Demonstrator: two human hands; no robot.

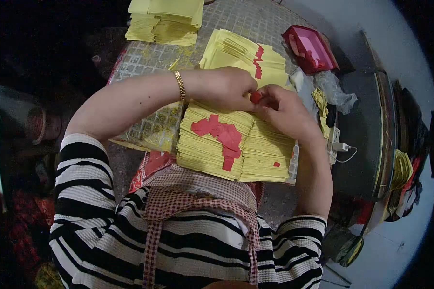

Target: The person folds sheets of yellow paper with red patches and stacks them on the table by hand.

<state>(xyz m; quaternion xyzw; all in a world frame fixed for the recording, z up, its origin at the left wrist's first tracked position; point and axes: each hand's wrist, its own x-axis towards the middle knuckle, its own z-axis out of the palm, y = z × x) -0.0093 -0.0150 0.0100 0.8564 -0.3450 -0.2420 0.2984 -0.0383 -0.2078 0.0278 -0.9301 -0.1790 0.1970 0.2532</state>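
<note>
My left hand (225, 89), a gold bracelet on its wrist, is closed, with its fingertips at a small red paper piece (255, 98). From the other side, my right hand (287, 111) pinches the same piece; its thumb and forefinger are bent toward the left fingertips. Both hands are over a thick stack of yellow paper (217, 159), which stands in two columns at the table's near edge. Overlapping red paper scraps (222, 133) lie on the left column, and a tiny red bit (277, 164) on the right one. The left fingertips are partly hidden.
Beyond my hands are more yellow sheets (231, 48) with a red strip (258, 61). Another yellow pile (166, 19) stands at the table's far left. To the right are a pink box (316, 41) holding red scraps, a clear plastic bag (335, 91) and a power strip (333, 142).
</note>
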